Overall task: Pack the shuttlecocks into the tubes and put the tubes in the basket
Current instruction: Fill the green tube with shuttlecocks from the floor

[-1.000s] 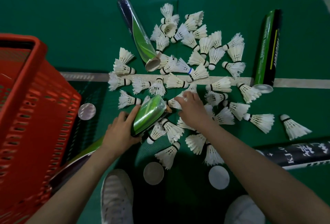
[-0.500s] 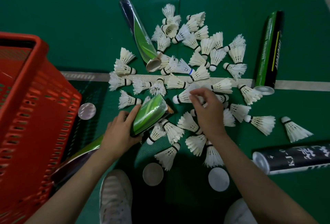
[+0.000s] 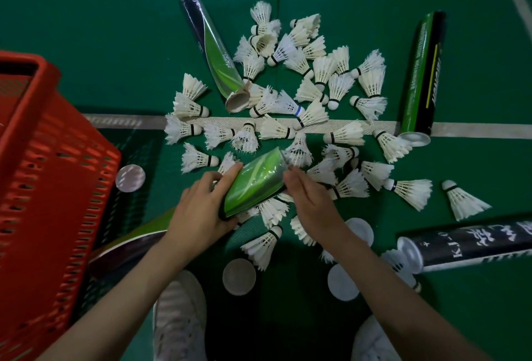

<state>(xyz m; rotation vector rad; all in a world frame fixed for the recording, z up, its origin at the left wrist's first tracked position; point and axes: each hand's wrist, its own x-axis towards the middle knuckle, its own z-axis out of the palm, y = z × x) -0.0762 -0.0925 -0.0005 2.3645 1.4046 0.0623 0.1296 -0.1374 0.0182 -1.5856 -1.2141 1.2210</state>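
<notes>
Floor [image 3: 86, 29]: green court with a white line; everything is carried by it.
Basket [image 3: 57, 173]: red, stood at the floor's left edge, likely so that filled tubes can be dropped in.
Other tubes [image 3: 421, 78]: laid around the pile toward the far and right edges.
Green tube [image 3: 254, 185]: tilted mid-floor, its mouth aimed at the pile for loading.
Left hand [image 3: 198, 211]: clenched round the green tube, steadying it.
Right hand [image 3: 312, 202]: fingers are brought to the mouth; whether anything is pinched cannot be told.
Shuttlecocks [image 3: 345, 133]: scattered mid-floor, within reach.
Caps [image 3: 239, 276]: left off near the floor's near edge.
</notes>
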